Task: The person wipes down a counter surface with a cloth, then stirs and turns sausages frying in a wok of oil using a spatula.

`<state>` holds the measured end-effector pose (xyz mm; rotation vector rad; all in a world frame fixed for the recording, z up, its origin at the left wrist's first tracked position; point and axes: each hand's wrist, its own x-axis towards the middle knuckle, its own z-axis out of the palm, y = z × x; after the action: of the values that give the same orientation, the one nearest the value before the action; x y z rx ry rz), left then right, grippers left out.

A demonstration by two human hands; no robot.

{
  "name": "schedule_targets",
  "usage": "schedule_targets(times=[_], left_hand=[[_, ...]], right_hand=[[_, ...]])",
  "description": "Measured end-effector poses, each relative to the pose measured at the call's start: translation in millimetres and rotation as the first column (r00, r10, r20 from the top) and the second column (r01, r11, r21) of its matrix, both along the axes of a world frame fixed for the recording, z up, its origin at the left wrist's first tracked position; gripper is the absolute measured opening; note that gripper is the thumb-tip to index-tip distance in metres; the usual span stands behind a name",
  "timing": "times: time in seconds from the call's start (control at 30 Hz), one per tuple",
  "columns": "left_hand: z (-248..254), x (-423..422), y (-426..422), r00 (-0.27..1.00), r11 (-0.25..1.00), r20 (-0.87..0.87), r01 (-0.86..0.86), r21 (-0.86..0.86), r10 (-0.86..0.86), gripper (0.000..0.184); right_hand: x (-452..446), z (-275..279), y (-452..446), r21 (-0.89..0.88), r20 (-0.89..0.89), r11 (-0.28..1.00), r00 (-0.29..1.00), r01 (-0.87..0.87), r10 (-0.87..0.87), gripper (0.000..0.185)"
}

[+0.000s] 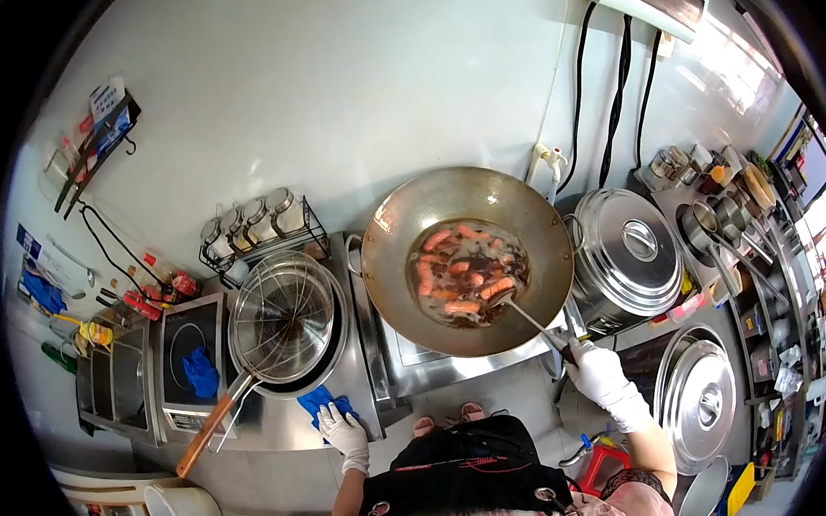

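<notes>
Sausages [466, 280], several of them, lie in dark bubbling liquid inside a large wok [402, 208]. My right hand [599, 379], in a white glove, is closed around the dark handle end of a metal ladle [532, 318]. The ladle's head dips into the liquid by the sausages at the wok's lower right. On the steel counter to the left, my gloved left hand [345, 435] lies with fingers stretched out over a blue cloth [320, 405]. Part of that cloth is hidden under the fingers.
A wire strainer [283, 308] with a wooden handle rests over a pot left of the wok. To the right stands a lidded steel pot [626, 241]; another steel lid [695, 398] is nearer me. A jar rack [262, 231] stands against the wall. Another blue cloth [200, 372] lies on the cooktop.
</notes>
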<state>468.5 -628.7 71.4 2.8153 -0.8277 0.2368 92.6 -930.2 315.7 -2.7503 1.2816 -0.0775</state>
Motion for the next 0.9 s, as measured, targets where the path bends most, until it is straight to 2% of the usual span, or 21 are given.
schedule_targets(times=[0.1, 0.23, 0.37, 0.57, 0.6, 0.63, 0.7, 0.83, 0.9], left_hand=[[2, -1, -1, 1.0, 1.0, -0.011, -0.013, 0.0, 0.013, 0.053], [0, 0, 1, 1.0, 1.0, -0.009, -0.01, 0.0, 0.01, 0.053], [-3, 1, 2, 0.999, 1.0, 0.036, 0.011, -0.006, -0.011, 0.053], [-4, 1, 0, 0.998, 0.997, 0.064, 0.029, -0.077, -0.025, 0.051], [-3, 0, 0, 0.998, 0.997, 0.064, 0.027, -0.077, -0.022, 0.051], [-1, 0, 0, 0.998, 0.997, 0.06, 0.025, -0.076, -0.02, 0.05], [-1, 0, -1, 0.998, 0.997, 0.054, 0.023, -0.075, -0.019, 0.05], [-3, 0, 0, 0.998, 0.999, 0.063, 0.019, -0.051, -0.016, 0.049], [-2, 0, 0, 0.997, 0.998, 0.069, 0.026, -0.054, -0.022, 0.049]], right_hand=[[17, -33, -7, 0.022, 0.127, 0.998, 0.991, -0.051, 0.048, 0.033], [65, -44, -19, 0.131, 0.154, 0.991, 0.988, -0.012, -0.008, 0.025], [101, -62, -39, 0.093, 0.177, 0.995, 0.984, -0.028, 0.011, 0.028], [130, -89, -74, -0.14, 0.107, 0.989, 0.994, 0.036, -0.021, 0.031], [131, -93, -78, -0.225, 0.105, 0.974, 0.994, 0.03, -0.006, 0.023], [130, -96, -82, -0.225, 0.104, 0.974, 0.995, 0.028, -0.005, 0.023], [126, -97, -89, -0.429, 0.057, 0.903, 0.998, 0.034, -0.01, 0.011], [97, -88, -93, -0.472, 0.01, 0.881, 1.0, -0.017, 0.024, 0.013], [80, -84, -88, -0.488, -0.051, 0.873, 0.999, -0.014, -0.013, 0.012]])
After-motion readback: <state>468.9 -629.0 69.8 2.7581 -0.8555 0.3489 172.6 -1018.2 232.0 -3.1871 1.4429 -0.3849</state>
